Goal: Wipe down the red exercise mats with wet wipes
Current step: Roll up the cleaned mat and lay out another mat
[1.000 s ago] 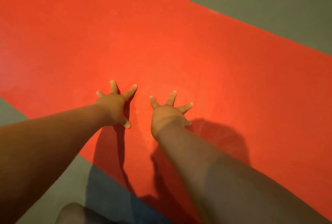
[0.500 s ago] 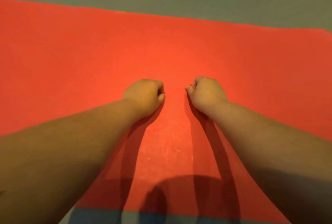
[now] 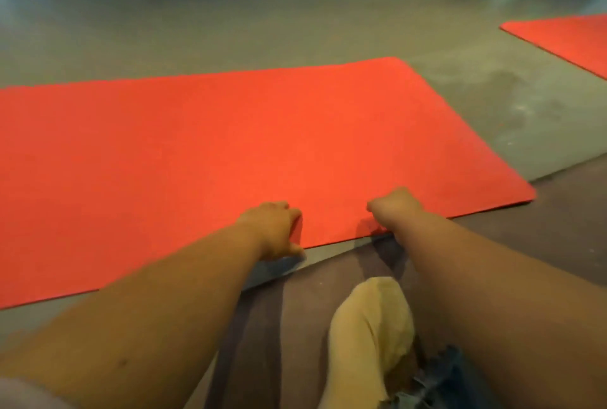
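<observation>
Currently, head view: red mat [image 3: 230, 146] lies flat on the grey floor [image 3: 230, 31], with a long edge toward the person. Both hands are at that near edge, apart from each other. The left hand [image 3: 272, 228] has its fingers curled on top and thumb at the edge, gripping the mat. The right hand [image 3: 394, 208] is fisted on the edge, which puckers up slightly under it. A second red mat [image 3: 565, 40] lies far right, well apart. A socked foot [image 3: 371, 326] sits between the forearms.

Flat red mat [image 3: 230, 152], another mat [image 3: 565, 37] beyond
</observation>
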`<action>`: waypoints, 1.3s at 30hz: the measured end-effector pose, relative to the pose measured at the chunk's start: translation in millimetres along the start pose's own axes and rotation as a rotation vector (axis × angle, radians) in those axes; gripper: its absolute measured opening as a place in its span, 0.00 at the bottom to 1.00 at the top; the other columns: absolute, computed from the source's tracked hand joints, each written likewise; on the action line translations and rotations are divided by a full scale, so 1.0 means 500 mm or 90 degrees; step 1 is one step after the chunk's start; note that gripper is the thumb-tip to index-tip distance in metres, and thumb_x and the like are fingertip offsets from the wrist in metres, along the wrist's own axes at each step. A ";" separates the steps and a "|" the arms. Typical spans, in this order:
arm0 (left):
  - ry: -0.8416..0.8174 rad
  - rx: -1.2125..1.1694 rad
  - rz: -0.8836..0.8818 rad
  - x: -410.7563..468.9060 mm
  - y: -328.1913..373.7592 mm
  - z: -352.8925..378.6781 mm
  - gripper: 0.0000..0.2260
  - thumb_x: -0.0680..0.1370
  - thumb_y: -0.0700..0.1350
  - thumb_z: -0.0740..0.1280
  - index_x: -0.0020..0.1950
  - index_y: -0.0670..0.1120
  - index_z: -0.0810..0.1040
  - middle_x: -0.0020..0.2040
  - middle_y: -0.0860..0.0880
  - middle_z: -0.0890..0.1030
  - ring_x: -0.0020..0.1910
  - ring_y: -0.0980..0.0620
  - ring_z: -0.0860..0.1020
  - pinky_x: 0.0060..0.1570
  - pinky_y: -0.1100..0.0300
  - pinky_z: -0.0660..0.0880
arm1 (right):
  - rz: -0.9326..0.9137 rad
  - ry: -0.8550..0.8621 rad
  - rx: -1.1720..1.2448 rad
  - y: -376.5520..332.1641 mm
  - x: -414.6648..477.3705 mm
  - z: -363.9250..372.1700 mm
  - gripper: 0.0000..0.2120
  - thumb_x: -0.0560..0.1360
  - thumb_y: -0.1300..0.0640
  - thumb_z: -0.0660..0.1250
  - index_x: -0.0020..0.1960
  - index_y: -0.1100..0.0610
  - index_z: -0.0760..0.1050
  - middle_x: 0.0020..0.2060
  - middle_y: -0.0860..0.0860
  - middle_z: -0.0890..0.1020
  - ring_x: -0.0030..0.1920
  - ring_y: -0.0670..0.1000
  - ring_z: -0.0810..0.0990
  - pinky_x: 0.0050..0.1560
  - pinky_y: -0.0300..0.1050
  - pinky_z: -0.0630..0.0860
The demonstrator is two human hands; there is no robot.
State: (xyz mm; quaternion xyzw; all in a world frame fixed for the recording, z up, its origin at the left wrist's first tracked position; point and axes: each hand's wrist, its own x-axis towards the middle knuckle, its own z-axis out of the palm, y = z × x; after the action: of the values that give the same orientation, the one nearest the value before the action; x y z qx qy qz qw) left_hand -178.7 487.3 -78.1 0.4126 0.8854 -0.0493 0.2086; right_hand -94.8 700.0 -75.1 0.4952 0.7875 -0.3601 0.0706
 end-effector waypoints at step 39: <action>0.481 0.258 -0.309 -0.327 -0.239 -0.293 0.18 0.78 0.50 0.61 0.67 0.49 0.69 0.61 0.42 0.75 0.66 0.40 0.70 0.68 0.42 0.59 | -0.753 0.238 -0.469 -0.377 -0.368 -0.019 0.33 0.76 0.62 0.53 0.73 0.33 0.52 0.67 0.48 0.69 0.58 0.60 0.72 0.53 0.51 0.73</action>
State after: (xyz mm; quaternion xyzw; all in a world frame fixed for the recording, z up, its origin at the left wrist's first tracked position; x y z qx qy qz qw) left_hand -223.1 330.8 112.0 0.2154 0.9424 -0.1145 -0.2288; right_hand -157.1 524.9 111.4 -0.0169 0.9929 0.0418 -0.1101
